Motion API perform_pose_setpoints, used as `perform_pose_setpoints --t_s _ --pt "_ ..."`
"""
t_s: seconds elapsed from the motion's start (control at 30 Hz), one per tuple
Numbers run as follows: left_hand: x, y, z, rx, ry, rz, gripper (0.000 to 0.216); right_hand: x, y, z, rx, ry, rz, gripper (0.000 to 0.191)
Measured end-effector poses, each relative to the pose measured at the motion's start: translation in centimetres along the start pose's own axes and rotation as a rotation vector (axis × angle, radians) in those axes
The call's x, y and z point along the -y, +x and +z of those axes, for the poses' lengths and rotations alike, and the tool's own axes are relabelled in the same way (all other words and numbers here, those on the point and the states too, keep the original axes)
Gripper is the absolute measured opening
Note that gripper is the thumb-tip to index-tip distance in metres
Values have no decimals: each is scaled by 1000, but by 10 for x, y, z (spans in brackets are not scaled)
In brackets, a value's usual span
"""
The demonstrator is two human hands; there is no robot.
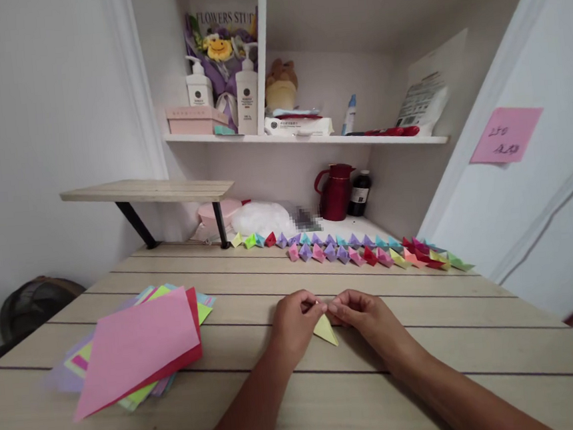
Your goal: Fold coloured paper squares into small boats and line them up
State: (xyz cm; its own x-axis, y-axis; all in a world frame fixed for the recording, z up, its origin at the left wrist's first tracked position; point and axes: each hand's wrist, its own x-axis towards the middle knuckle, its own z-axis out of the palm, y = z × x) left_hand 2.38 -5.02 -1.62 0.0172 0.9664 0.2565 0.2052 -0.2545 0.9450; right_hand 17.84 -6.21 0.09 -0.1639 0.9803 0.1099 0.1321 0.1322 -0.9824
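A small pale yellow folded paper point(325, 330) lies on the wooden desk point(331, 385) between my two hands. My left hand point(294, 321) pinches its top edge from the left, fingers curled. From the right, my right hand point(363, 315) grips the same top edge with closed fingers. Only the paper's lower pointed corner shows below my fingers. Beyond my hands, a long row of small folded paper pieces point(350, 251) in many colours runs across the desk.
A fanned stack of coloured paper sheets point(137, 345), pink on top, lies at the left. A small raised wooden shelf point(149, 191) stands at the back left. A red jug point(335, 190), a dark bottle point(359, 194) and shelves with bottles and toys fill the back.
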Motion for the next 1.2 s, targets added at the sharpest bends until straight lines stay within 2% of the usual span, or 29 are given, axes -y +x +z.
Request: perform_pose_setpoints --t_s 0.2,0.33,0.4,0.47,0.57,0.67,0.77,0.93,1.07,1.2 --pt "-1 1 -2 -48 -39 -42 14 5 -4 -3 93 -132 -50 27" --pt "-5 -1 -3 -53 -122 -85 19 0 -7 1 51 -392 -115 20" --pt "-7 -2 -1 -46 -134 -105 20 -3 -7 3 21 -426 -101 21" --pt "-8 -3 0 -21 -143 -98 22 -3 -6 4 13 -333 -40 26" --pt "-8 -4 1 -27 -195 -14 24 0 -5 4 48 9 67 26" --pt "-9 -5 0 -64 -270 11 39 6 -6 2 100 376 123 26" --pt "-12 -8 1 -37 -313 -9 51 8 -8 0 94 565 147 25" --pt "-19 -17 17 91 -431 16 44 9 -9 0 88 661 87 20" --pt "-22 -17 27 -12 -507 -49 38 8 -11 2 107 587 64 24" --pt "-25 -18 25 -90 -503 -86 34 7 -11 3 95 546 67 27"
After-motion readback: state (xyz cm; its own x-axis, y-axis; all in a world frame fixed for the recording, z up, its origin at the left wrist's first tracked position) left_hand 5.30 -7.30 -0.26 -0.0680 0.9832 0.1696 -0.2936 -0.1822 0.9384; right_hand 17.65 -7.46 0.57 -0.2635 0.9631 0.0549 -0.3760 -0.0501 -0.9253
